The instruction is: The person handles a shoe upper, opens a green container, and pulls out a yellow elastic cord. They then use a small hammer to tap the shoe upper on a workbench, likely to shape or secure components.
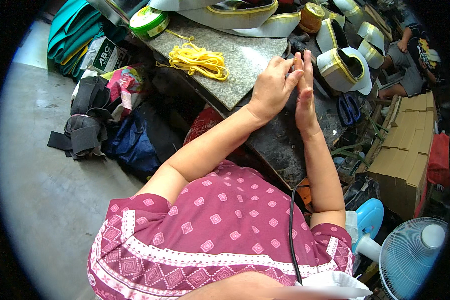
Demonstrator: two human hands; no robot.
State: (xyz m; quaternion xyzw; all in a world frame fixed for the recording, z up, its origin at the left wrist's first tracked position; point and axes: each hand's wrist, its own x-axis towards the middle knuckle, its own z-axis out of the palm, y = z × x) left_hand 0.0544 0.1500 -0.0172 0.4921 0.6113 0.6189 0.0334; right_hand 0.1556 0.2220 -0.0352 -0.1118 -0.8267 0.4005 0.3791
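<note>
Over the dark workbench [280,145], my two hands meet just right of a grey speckled slab [242,82]. My left hand [274,87] has its fingers bent toward the right one, its thumb reaching across to it; anything small between them is hidden. Fingers stretched upward and nearly flat, my right hand [306,95] touches the left fingers. A bundle of yellow cord [197,61] lies on the slab to the left. Pale grey curved pieces with yellow-edged openings, like shoe uppers [341,67], stand right of my hands; a similar piece [245,15] lies at the slab's far edge.
Blue-handled scissors [348,110] rest on the bench's right. A green round tub [149,22] and an amber jar [311,18] stand at the back. Cardboard [405,145] and a fan [415,257] are at right; a black cable [291,235] hangs before me. Another person [412,60] sits far right.
</note>
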